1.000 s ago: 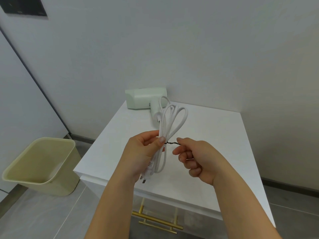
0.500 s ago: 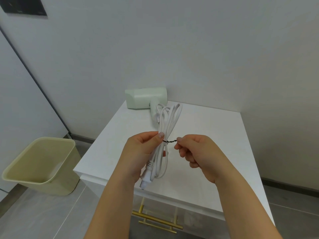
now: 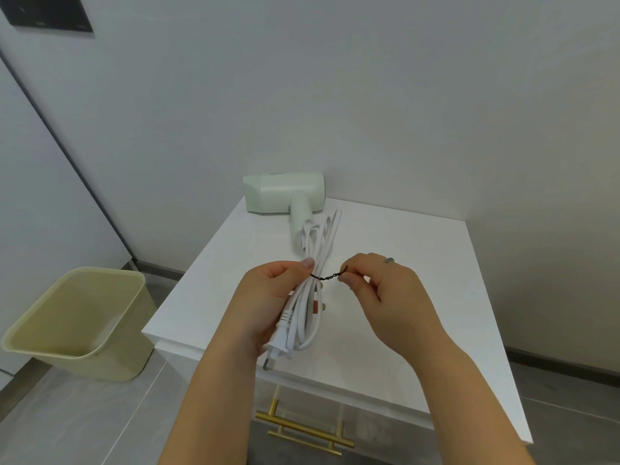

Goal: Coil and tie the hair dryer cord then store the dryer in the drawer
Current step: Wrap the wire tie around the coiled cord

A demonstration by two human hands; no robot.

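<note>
A pale green hair dryer (image 3: 283, 193) lies on its side at the back of a white cabinet top (image 3: 419, 263), its handle toward me. Its white cord (image 3: 317, 256) is gathered into a long bundle. My left hand (image 3: 268, 307) grips that bundle at its middle, the plug (image 3: 276, 347) hanging below my palm. A black twist tie (image 3: 327, 276) circles the bundle and sticks out to the right as a twisted tail. My right hand (image 3: 379, 297) pinches the tail's end between thumb and fingers.
A gold bar handle (image 3: 303, 431) on the drawer front shows below the cabinet's front edge. A beige bin (image 3: 72, 322) stands on the grey floor to the left. Walls close in behind and to the right of the cabinet.
The cord loops have drawn tighter into a narrower bundle and dropped lower. My right hand has rolled the tie's tail, which looks longer and more twisted. The dryer has not moved.
</note>
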